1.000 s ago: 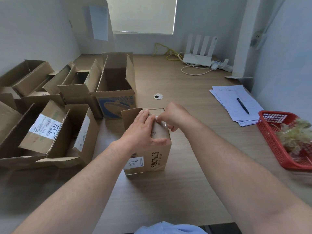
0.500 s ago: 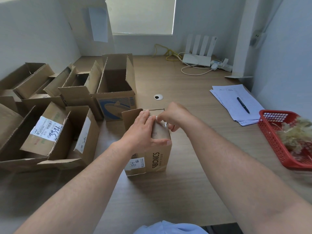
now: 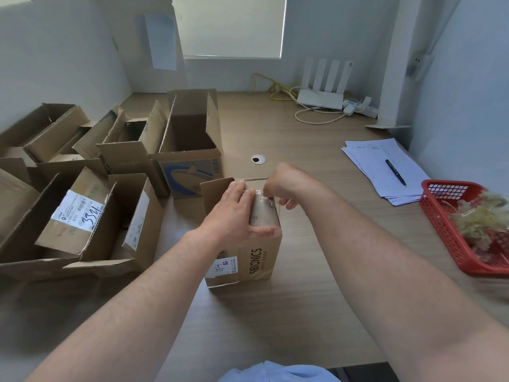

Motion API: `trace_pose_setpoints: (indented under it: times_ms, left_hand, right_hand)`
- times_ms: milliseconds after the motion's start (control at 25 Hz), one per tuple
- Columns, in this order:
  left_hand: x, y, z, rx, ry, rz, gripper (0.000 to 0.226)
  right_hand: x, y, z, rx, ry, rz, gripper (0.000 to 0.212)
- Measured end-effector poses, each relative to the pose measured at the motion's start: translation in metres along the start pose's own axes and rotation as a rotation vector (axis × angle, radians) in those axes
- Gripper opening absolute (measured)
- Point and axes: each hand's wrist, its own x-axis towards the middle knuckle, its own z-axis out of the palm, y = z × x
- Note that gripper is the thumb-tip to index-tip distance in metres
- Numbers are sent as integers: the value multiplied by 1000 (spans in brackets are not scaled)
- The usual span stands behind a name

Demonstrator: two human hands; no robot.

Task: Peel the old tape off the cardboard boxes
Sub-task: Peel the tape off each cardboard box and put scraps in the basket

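Note:
A small cardboard box (image 3: 257,260) printed SIBIONICS stands on the wooden desk in front of me, one flap raised at its far left. My left hand (image 3: 235,215) lies flat over the box top, fingers straight and thumb along the near edge, pressing the flap down. My right hand (image 3: 286,184) has its fingers curled at the far right corner of the top, pinching clear tape (image 3: 265,201) that runs across the flap. A white label (image 3: 224,267) sits on the box's near side.
Several open cardboard boxes (image 3: 190,150) crowd the left of the desk. A red basket (image 3: 451,235) holding crumpled tape stands at the right edge. Papers with a pen (image 3: 395,172) lie behind it. A router and cables (image 3: 321,99) sit by the back wall.
Both hands stay on the box top; my right hand has shifted very slightly at the tape. The box has not moved.

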Motion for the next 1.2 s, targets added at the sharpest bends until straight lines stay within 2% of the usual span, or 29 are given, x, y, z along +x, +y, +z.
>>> trace_pose_setpoints:
  times_ms: [120, 280, 400, 520, 640, 720, 840, 960, 1040, 1120, 1200]
  left_hand:
    - [-1, 0, 0, 1, 11, 6, 126]
    - [1, 1, 2, 10, 22, 10, 115]
    - [1, 2, 2, 7, 14, 2, 123]
    - [1, 2, 1, 12, 11, -11, 125]
    - [0, 2, 1, 19, 10, -11, 125]
    - [-1, 1, 1, 24, 7, -10, 128]
    - [-1, 0, 1, 26, -3, -22, 131]
    - [1, 2, 2, 29, -7, -26, 132]
    - [1, 2, 2, 35, -3, -22, 131]
    - [1, 2, 2, 31, 2, -21, 130]
    - [1, 3, 2, 30, 3, -26, 130]
  right_hand:
    - [-1, -5, 3, -93, 55, -30, 17]
    - [2, -6, 12, -101, 103, -55, 17]
    - [5, -9, 15, -133, 150, -84, 20]
    - [9, -9, 17, -93, 117, -99, 23]
    - [9, 0, 16, 114, 68, -89, 25]
    - [8, 13, 13, 384, -8, -90, 17]
    - [6, 37, 9, 771, -150, -103, 18]
    - [2, 50, 13, 929, -49, -121, 14]
    - [-4, 51, 18, 830, 132, -137, 20]
    - [-9, 48, 23, 529, 245, -191, 37]
    - [-11, 45, 32, 181, 304, -244, 40]
